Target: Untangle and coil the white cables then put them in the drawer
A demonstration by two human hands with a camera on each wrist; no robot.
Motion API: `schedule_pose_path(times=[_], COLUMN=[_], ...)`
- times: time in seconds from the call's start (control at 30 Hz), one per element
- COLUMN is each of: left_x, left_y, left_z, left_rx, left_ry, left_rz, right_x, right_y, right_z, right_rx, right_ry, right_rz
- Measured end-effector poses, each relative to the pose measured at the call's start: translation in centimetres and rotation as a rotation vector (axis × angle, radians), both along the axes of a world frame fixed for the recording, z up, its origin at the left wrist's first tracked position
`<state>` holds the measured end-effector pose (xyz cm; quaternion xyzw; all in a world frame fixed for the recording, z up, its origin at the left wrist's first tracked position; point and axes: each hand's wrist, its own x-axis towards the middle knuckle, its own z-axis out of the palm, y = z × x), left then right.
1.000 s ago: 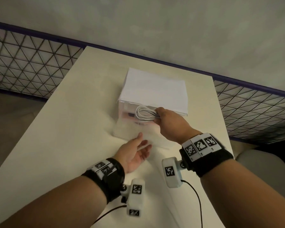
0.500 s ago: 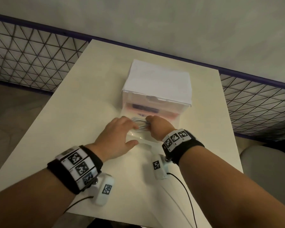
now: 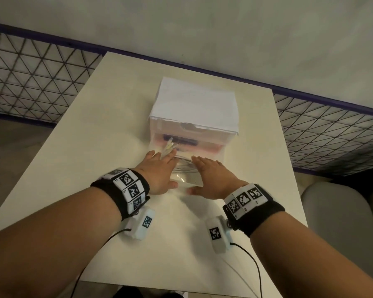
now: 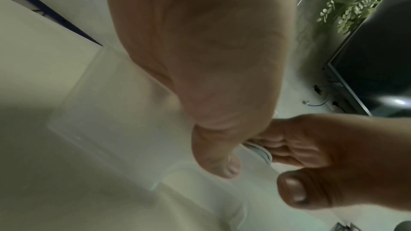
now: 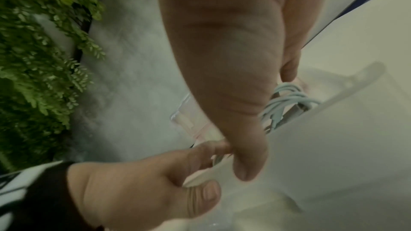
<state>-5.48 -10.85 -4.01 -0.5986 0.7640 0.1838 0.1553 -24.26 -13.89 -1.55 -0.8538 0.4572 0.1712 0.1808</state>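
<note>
A white drawer box (image 3: 196,104) stands on the table, its clear drawer (image 3: 185,182) pulled out toward me. Coiled white cables (image 3: 184,165) lie inside the drawer, and their plug ends (image 3: 168,147) stick up at its back left. My left hand (image 3: 159,168) reaches over the drawer's left side; in the right wrist view its thumb (image 5: 206,194) and forefinger pinch the drawer's front rim. My right hand (image 3: 207,175) lies over the right side with fingers (image 5: 289,69) resting on the cable coil (image 5: 289,101). Most of the coil is hidden under both hands.
The cream table (image 3: 91,151) has bare surface left and right of the box. A black wire-mesh fence with a purple rail (image 3: 41,67) runs behind it. A grey chair (image 3: 340,222) sits at the right. Thin black sensor leads (image 3: 254,263) trail from my wrists.
My right hand carried the coil down from the box front into the drawer and let it lie there. My left hand moved onto the drawer's front; both hands now spread over it.
</note>
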Motion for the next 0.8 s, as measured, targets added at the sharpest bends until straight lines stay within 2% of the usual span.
schedule_pose_path(times=[0.13,0.23,0.37,0.47,0.53,0.6,0.8], left_x=[-0.1,0.0,0.4,0.5,0.7,0.8,0.7], left_y=[-0.8,-1.8,-3.0,-3.2,-3.1,-3.1,-2.5], left_z=[0.5,0.8,1.0,1.2,1.0,1.0,1.0], left_rx=[-0.022,-0.091,-0.293,-0.476,-0.563,-0.571,-0.511], left_ry=[0.023,0.095,0.227,0.295,0.308,0.326,0.358], left_rz=[0.015,0.047,0.117,0.219,0.290,0.333,0.400], right_x=[-0.1,0.2,0.9,1.1,1.4,1.7,2.1], right_y=[0.4,-0.3,-1.4,-2.1,-2.5,-3.0,-2.9], right_z=[-0.1,0.2,0.6,1.0,1.1,0.6,0.6], right_rx=[-0.101,-0.237,-0.286,-0.403,-0.341,-0.270,-0.212], right_ry=[0.012,-0.051,-0.174,-0.166,-0.170,-0.178,-0.202], right_rz=[0.007,-0.025,-0.142,-0.205,-0.312,-0.412,-0.475])
